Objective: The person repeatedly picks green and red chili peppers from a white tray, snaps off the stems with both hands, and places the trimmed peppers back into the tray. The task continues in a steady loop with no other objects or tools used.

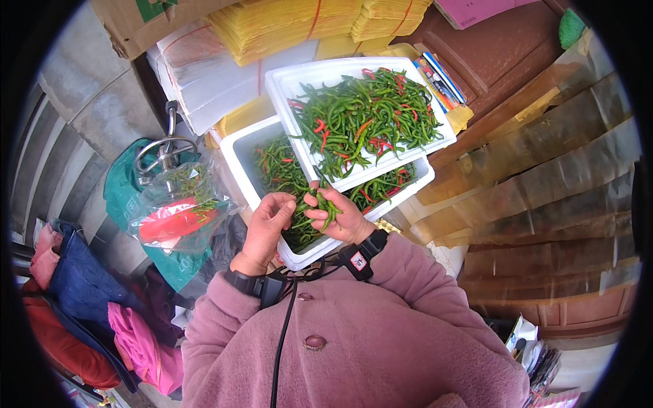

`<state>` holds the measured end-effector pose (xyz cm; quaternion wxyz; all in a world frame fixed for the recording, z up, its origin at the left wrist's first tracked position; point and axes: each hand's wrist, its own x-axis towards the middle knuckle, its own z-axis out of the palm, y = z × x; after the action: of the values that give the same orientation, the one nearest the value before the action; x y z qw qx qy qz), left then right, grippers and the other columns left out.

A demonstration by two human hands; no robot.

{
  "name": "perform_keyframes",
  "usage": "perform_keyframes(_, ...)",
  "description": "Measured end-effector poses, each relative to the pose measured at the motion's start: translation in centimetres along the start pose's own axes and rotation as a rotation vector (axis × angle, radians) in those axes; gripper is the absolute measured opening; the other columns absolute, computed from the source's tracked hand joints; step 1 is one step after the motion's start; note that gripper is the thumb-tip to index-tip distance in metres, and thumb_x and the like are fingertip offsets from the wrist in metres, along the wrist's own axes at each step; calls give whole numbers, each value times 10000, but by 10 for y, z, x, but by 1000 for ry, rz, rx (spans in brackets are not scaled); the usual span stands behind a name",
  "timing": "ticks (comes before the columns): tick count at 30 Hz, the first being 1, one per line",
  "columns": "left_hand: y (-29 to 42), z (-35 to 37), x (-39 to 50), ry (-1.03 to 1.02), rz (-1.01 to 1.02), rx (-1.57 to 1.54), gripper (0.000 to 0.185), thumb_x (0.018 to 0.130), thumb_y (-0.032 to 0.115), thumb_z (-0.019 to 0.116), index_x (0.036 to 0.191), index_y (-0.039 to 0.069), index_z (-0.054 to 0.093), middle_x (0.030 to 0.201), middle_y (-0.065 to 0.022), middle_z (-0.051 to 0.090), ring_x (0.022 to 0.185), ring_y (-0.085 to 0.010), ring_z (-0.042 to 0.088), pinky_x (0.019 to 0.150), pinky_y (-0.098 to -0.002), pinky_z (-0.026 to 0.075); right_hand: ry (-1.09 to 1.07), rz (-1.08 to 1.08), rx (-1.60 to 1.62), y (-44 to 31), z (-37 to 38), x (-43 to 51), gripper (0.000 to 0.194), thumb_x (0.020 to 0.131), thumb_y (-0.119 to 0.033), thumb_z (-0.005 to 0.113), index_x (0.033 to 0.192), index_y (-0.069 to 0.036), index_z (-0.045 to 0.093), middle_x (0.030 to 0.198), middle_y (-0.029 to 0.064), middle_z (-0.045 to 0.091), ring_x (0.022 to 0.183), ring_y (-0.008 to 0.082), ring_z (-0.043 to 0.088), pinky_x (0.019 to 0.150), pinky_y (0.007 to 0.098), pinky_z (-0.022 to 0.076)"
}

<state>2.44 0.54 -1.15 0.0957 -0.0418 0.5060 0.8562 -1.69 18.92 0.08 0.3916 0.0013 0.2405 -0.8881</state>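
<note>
Several green chili peppers point(327, 208) are held in my right hand point(342, 217), its fingers curled round them. Close beside it is my left hand point(268, 224), thumb and fingertips pinched together at the peppers' stem side; whether a stem is between them I cannot tell. Both hands are over the near edge of a deep white foam box point(240, 163) holding green and red chilies. Across the box's top lies a white foam lid point(438, 145), tilted and heaped with more green chilies point(357, 112) and some red ones.
At left, a clear plastic bag point(176, 219) with green bits hangs by a metal handwheel point(166, 153). Bundles of yellow paper point(285, 25) and a cardboard box point(132, 30) stand behind. Plastic strips point(535, 178) hang at right. Clothes point(86, 285) lie at lower left.
</note>
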Motion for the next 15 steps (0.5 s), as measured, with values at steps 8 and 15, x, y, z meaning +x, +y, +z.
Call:
perform_keyframes(8, -7, -7, 3, -16, 127, 271, 96, 898, 82, 648, 979, 46, 613, 791, 48, 545, 704, -44, 460, 664, -185, 388, 16, 45, -3, -2, -2, 2, 138, 965, -239, 520, 1083, -169, 530, 884, 1, 515, 643, 88, 459, 513, 205, 363)
perform_keyframes(15, 3, -7, 4, 65, 25, -211, 78, 973, 161, 536, 972, 84, 545, 730, 24, 520, 577, -58, 412, 514, -192, 347, 84, 20, -56, -7, -3, 1, 155, 991, -303, 490, 1078, -178, 518, 883, -11, 465, 650, 77, 430, 542, 195, 353)
